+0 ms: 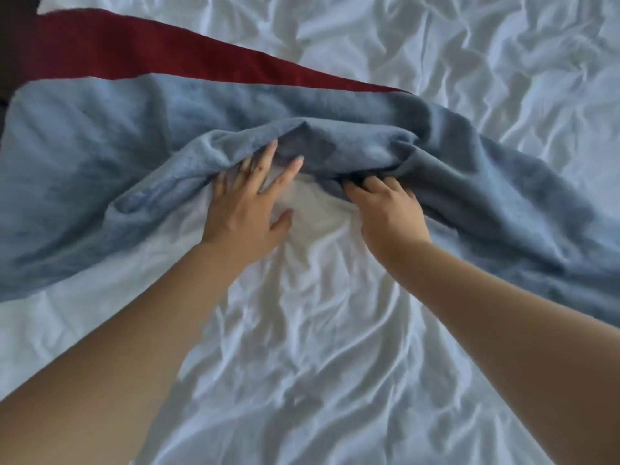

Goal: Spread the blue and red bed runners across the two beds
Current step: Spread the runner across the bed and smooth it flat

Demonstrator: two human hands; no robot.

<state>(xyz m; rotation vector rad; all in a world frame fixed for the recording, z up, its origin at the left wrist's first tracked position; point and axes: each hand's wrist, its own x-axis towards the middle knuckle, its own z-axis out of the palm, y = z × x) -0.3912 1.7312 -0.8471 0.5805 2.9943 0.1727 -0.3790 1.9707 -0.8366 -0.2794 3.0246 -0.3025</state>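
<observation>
Head view: the blue bed runner is spread across the centre of the frame over a crumpled white bed sheet, its near edge bunched. The left hand is laid at this edge with splayed fingers, nothing gripped. The right hand is closed on the fold. The red bed runner is seen upper left, partly covered by the blue one.

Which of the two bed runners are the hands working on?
The blue runner: both hands are at its bunched near edge. The red runner lies beyond, untouched.
</observation>
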